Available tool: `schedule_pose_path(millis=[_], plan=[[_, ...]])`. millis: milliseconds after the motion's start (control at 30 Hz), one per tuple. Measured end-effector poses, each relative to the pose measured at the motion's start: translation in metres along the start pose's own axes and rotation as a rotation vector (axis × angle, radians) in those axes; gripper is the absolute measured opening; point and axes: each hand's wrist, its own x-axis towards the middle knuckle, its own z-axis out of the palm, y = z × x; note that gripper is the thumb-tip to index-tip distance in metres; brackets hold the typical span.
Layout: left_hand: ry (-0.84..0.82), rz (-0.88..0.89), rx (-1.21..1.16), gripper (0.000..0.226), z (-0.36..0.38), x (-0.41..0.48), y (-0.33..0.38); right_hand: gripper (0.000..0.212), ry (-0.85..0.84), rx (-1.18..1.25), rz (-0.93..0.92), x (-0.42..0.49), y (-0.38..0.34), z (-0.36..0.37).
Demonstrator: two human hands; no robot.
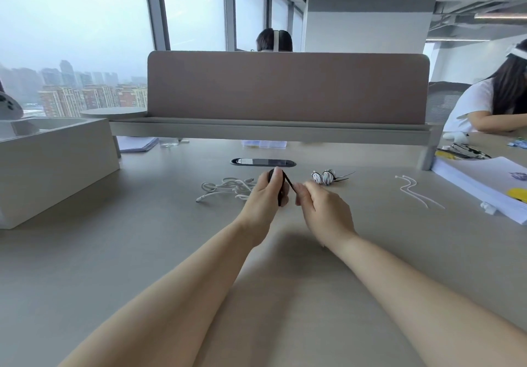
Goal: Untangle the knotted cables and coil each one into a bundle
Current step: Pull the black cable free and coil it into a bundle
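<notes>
A black cable (282,192) is coiled into a small bundle that my left hand (263,199) grips above the desk, thumb on its top. My right hand (322,204) pinches the cable's free end, which runs taut from the bundle to its fingertips. A loose white cable (225,188) lies tangled on the desk just left of my left hand. A black-and-white braided cable (325,177) sits wound in a bundle to the right, behind my right hand.
Two white cable ties (416,192) lie on the desk at the right, near a stack of white paper (482,184). A black cable grommet (263,162) sits ahead, below the brown divider (288,87). A grey box (54,164) stands left. A person sits at the far right.
</notes>
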Motion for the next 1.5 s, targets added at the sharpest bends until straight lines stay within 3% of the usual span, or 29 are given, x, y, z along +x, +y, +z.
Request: schedule_pose_path(millis=[133, 400, 500, 567, 667, 767, 1033, 1133, 1300, 1500], plan=[[0.053, -0.005, -0.084, 0.029, 0.003, 0.001, -0.001, 0.031, -0.135, -0.068, -0.096, -0.002, -0.007, 0.004], [0.183, -0.02, -0.149, 0.03, -0.005, 0.01, 0.0, 0.021, -0.368, -0.12, -0.069, -0.005, -0.004, 0.011], [0.217, -0.017, -0.132, 0.029, -0.007, 0.011, 0.003, 0.024, -0.373, -0.201, -0.177, -0.007, -0.004, 0.011], [0.238, 0.003, 0.0, 0.029, -0.011, 0.011, 0.0, 0.027, -0.338, -0.241, -0.282, -0.009, -0.003, 0.011], [0.198, 0.045, 0.302, 0.028, -0.017, 0.012, -0.01, 0.025, -0.128, -0.061, -0.358, -0.012, -0.004, 0.01], [0.065, -0.007, 0.394, 0.028, -0.014, 0.009, -0.013, 0.02, 0.038, 0.072, -0.257, -0.007, 0.001, 0.008], [-0.21, -0.118, 0.258, 0.021, -0.005, -0.004, 0.002, 0.013, 0.064, 0.352, -0.099, 0.003, 0.005, 0.009], [-0.238, -0.155, 0.159, 0.026, 0.0, -0.007, 0.004, 0.012, 0.085, 0.38, -0.057, 0.005, 0.004, 0.009], [-0.279, -0.134, 0.212, 0.007, 0.005, -0.011, 0.004, 0.013, 0.062, 0.482, 0.086, 0.008, 0.002, 0.01], [-0.247, 0.006, 0.276, 0.02, 0.017, -0.015, 0.0, 0.015, 0.068, 0.792, 0.347, 0.012, -0.004, 0.011]])
